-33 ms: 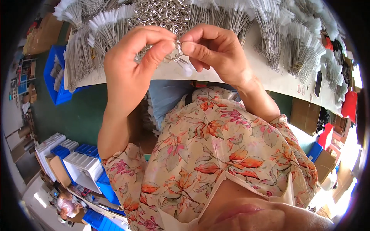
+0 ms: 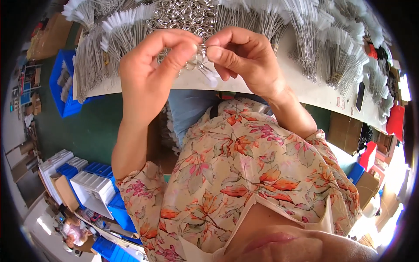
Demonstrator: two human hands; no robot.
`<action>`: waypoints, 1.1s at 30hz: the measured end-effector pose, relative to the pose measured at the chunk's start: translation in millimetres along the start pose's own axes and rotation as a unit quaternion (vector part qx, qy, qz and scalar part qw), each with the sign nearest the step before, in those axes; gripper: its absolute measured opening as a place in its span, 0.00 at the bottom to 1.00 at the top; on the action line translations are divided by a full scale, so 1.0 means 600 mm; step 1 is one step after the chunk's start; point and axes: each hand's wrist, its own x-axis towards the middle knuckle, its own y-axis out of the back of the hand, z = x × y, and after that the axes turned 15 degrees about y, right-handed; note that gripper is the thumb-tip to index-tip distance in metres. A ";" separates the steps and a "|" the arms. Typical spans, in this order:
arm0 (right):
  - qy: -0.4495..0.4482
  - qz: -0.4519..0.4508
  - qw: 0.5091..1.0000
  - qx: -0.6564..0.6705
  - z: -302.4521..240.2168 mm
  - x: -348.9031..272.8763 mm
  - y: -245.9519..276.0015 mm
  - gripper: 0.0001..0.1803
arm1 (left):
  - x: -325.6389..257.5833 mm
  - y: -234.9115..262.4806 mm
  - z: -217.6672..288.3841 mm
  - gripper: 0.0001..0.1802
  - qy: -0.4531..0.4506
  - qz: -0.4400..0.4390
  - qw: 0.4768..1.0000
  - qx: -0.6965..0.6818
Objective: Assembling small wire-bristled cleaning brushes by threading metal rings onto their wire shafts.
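Since the earlier frame, we see the left hand [image 2: 146, 72] has edged slightly toward the right hand [image 2: 248, 59]. Both hands pinch small metal rings [image 2: 192, 65] between thumb and forefinger, over the table [image 2: 289, 67]; the fingertips hide how the rings join, and we cannot count them. One pale tip [image 2: 211, 81] sticks out below. Behind lies a heap of rings [image 2: 183, 15], partly covered by the hands. At left, one blue bin [image 2: 70, 108] holds white-ended bundles [image 2: 64, 83].

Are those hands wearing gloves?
No, the left hand and right hand both show bare skin near the pile of shiny rings.
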 end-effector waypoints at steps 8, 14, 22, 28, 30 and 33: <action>0.221 -0.003 0.970 -0.102 0.088 0.027 -0.082 0.07 | -0.035 0.013 -0.040 0.08 0.028 0.072 0.897 -0.436; 0.118 -0.112 0.957 -0.239 0.140 0.012 -0.097 0.06 | -0.107 0.112 -0.063 0.09 0.069 0.169 0.945 -0.271; -0.115 -0.145 0.936 -0.298 0.185 -0.068 -0.029 0.06 | -0.226 0.092 -0.288 0.08 0.373 0.045 0.923 0.081; -0.170 -0.125 0.933 -0.291 0.171 -0.078 0.011 0.07 | -0.186 -0.036 -0.525 0.09 0.372 -0.013 0.862 0.345; -0.167 -0.121 0.933 -0.294 0.170 -0.079 0.020 0.06 | -0.175 -0.036 -0.599 0.10 0.328 0.017 0.884 0.333; -0.158 -0.130 0.937 -0.283 0.166 -0.073 0.006 0.06 | -0.217 -0.051 -0.697 0.11 0.257 0.150 0.886 0.355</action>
